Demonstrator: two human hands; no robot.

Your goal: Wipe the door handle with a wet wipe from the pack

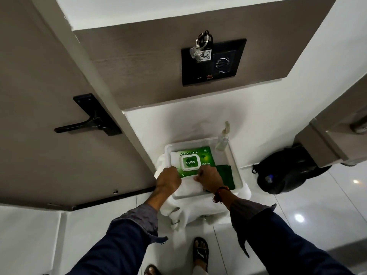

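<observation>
A green pack of wet wipes (pixel 193 160) lies flat in a white tray (pixel 233 155), its white flip lid facing up and closed. Both hands are down on the near edge of the pack. The left hand (pixel 168 180) rests at the pack's near-left corner, fingers curled down over the edge, though whether it actually grips the pack or only presses on it cannot be told. The right hand (pixel 210 178) sits at the near-right side, just below the lid, with a fingertip touching the lid's near edge – its fingers are bent, not closed on anything that shows. A red thread band circles the right wrist, and both arms wear dark blue sleeves. Beside the pack, to the right in the tray, lies a folded dark green cloth (pixel 225 175), and a clear pump bottle (pixel 223 138) stands at the tray's far right corner. A white towel (pixel 186 211) is draped under the tray and hangs toward the floor. The black door handle (pixel 79 127) is well apart from the hands, up and to the left on the brown door – its lever pointing left from a black backplate. On the wall above the tray, keys with a tag (pixel 200 49) hang at a black wall panel (pixel 213 63). A black backpack (pixel 282 173) lies on the tiled floor to the right.
</observation>
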